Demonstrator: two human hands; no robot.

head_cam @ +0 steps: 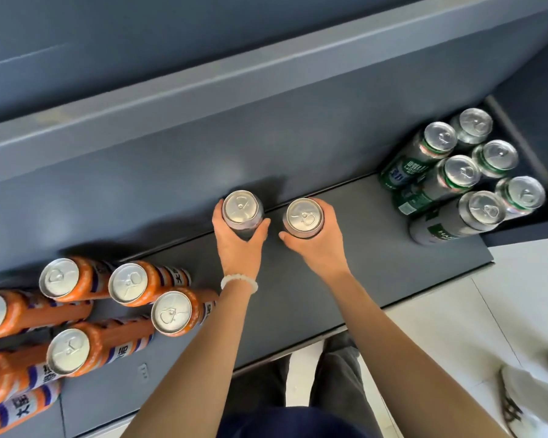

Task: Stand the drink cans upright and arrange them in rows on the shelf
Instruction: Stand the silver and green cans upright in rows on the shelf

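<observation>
Nearest the camera, the left hand (239, 240) and right hand (314, 240) each curled around an upright dark can (242, 206) (305, 217) at the shelf (377, 263) back, seemingly starting a row between orange cans (130, 284) and green cans (484, 210)

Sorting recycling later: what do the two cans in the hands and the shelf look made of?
Left can and right can: likely aluminium, shown by brushed silver lids with pull tabs. Shelf: matte dark grey, probably painted metal or laminate; unclear which.
</observation>
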